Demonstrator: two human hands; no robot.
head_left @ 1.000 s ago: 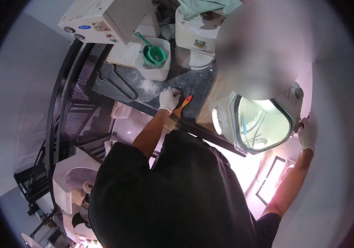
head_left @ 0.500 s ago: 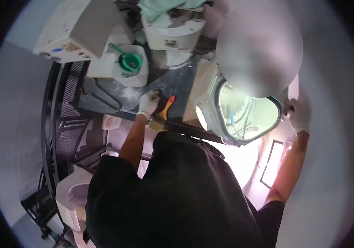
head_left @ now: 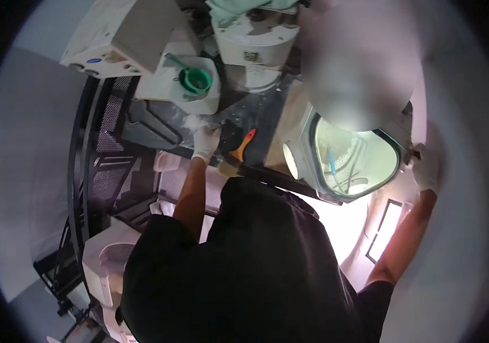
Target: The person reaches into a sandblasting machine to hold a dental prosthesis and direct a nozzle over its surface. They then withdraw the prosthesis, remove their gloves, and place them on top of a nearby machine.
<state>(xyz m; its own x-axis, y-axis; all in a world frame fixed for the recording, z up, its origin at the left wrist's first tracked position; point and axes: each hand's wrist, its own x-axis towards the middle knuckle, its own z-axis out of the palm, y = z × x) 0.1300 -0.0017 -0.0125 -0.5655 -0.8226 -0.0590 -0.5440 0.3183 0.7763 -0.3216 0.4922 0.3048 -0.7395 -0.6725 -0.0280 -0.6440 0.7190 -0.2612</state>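
Observation:
My left hand (head_left: 205, 144), in a whitish glove, is low over the dark bench top with its fingers curled together. I cannot tell what is in them. White powder (head_left: 195, 122) lies just beyond its fingertips, and a brush with an orange-and-yellow handle (head_left: 244, 145) rests to its right. My right hand (head_left: 425, 168), gloved too, is closed at the right side of a lit cabinet (head_left: 307, 143), its fingers at a small dark part (head_left: 413, 153) there. Through the cabinet window, a blue stick-like piece (head_left: 331, 162) and dark hoses (head_left: 343, 177) show over a perforated floor.
A white container (head_left: 203, 106) with a green strainer (head_left: 195, 81) on it stands behind my left hand. Farther back are a boxy machine (head_left: 121, 40) and a white rounded machine (head_left: 256, 46) with a green cloth (head_left: 250, 7). A dark metal frame (head_left: 104, 134) stands left.
The view has shifted, so the bench and cabinet appear farther right. My left hand has moved slightly left across the bench, closer to the powder. My right hand stays at the cabinet's side.

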